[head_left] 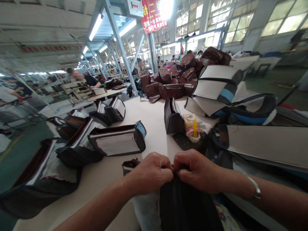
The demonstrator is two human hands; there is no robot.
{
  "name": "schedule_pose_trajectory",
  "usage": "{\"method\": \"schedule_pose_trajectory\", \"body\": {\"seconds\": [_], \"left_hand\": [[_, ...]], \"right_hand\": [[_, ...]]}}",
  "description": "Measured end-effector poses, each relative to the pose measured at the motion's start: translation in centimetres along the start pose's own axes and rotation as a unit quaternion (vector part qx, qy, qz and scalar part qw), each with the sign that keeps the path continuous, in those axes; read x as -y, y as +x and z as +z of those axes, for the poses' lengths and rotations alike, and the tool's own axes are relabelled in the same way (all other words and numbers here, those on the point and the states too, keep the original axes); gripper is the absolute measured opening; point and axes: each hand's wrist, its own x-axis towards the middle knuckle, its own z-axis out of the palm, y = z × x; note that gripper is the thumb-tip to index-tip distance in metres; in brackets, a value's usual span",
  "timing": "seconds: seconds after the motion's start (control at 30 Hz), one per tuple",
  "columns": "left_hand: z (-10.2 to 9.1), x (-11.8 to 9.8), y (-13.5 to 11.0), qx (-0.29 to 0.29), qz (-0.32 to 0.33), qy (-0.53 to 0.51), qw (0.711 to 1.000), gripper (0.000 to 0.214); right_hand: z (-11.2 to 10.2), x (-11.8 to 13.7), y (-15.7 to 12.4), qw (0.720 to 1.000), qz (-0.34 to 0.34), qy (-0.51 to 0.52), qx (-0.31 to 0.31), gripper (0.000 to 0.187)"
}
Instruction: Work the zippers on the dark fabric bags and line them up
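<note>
My left hand (156, 171) and my right hand (194, 170) meet at the near middle of the table, knuckles almost touching. Both are closed, fingertips pinching the top edge of a black bag (185, 205) that stands against me, its pale lining showing on the left side. What exactly lies between the fingertips is hidden. Just beyond the left hand, a small dark piece of the bag with a pale panel (128, 165) sticks up. A silver bangle (256, 187) circles my right wrist.
Several inside-out bags (115, 144) stand on the white table (154, 128) at left. Beyond my right hand are a dark block with a yellow stick (194, 128) and an upright bag (172, 118). Brown bags (170, 91) pile up at the back; grey panels (264, 138) crowd the right. A co-worker (89, 80) sits far left.
</note>
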Motion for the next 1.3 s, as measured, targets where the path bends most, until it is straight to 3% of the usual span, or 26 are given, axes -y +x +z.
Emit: {"method": "schedule_pose_trajectory", "body": {"seconds": [0.2, 0.47, 0.63, 0.73, 0.83, 0.9, 1.03, 1.17, 1.23, 1.3], "left_hand": [[-0.5, 0.8, 0.3, 0.057, -0.011, -0.098, 0.993, 0.014], [-0.5, 0.0, -0.2, 0.034, -0.017, -0.035, 0.999, 0.014], [-0.3, -0.4, -0.8, 0.002, 0.023, 0.013, 1.000, 0.017], [-0.2, -0.2, -0.9, 0.022, 0.018, 0.000, 1.000, 0.015], [-0.4, 0.0, -0.8, 0.064, 0.009, -0.033, 0.997, 0.018], [-0.7, 0.2, -0.7, 0.080, 0.039, -0.046, 0.995, 0.019], [-1.1, 0.5, -0.5, 0.098, 0.057, -0.037, 0.993, 0.041], [-0.8, 1.0, -0.3, 0.132, 0.025, 0.000, 0.991, 0.038], [-0.5, 1.1, -0.4, 0.137, 0.020, -0.013, 0.990, 0.037], [-0.2, 0.8, -0.8, 0.125, 0.020, -0.023, 0.992, 0.035]], "right_hand": [[-0.9, -0.2, 0.1, 0.989, 0.045, 0.125, 0.060, 0.013], [0.6, -0.2, 0.3, 0.994, 0.050, 0.096, -0.001, 0.002], [1.2, -1.0, -0.5, 0.994, -0.044, 0.073, -0.062, 0.008], [1.1, -1.2, -1.0, 0.986, -0.140, 0.042, -0.076, 0.011], [0.4, -0.8, -1.7, 0.955, -0.277, -0.080, -0.073, 0.018], [-0.1, -0.6, -2.1, 0.927, -0.326, -0.176, -0.055, 0.020], [-0.4, -0.7, -2.5, 0.889, -0.357, -0.284, -0.034, 0.020], [0.4, -1.2, -2.8, 0.877, -0.343, -0.333, -0.046, 0.020], [0.5, -1.0, -3.1, 0.877, -0.346, -0.331, -0.049, 0.022], [0.2, -0.6, -3.4, 0.898, -0.345, -0.269, -0.044, 0.020]]}}
